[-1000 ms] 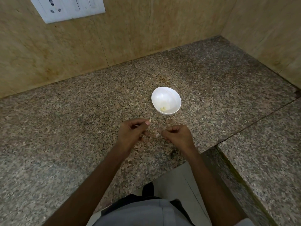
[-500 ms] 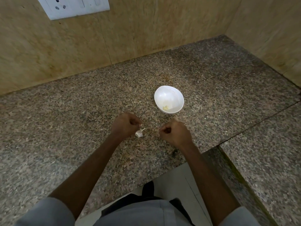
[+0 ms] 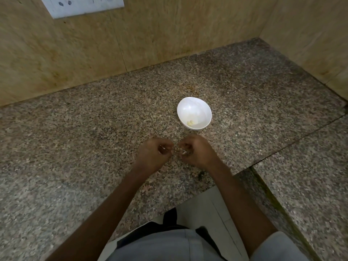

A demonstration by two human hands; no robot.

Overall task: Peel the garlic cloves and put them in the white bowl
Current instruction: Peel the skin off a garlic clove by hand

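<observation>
Only a few small peeled pale-yellow garlic pieces [image 3: 191, 123] lie at the near side of the round white bowl [image 3: 188, 102], which stands on the speckled granite desk [image 3: 94, 129]. Just in front of the bowl, the left hand [image 3: 153, 154] and right hand [image 3: 197, 152] meet knuckle to knuckle above the desk. Their curled fingers [image 3: 165, 146] pinch a small whitish garlic clove [image 3: 179, 150] between them, its skin largely hidden by the fingertips.

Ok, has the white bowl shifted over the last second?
No. The white bowl sits just in front of the same brownish stain on the counter as before; only the camera view shifted.
</observation>
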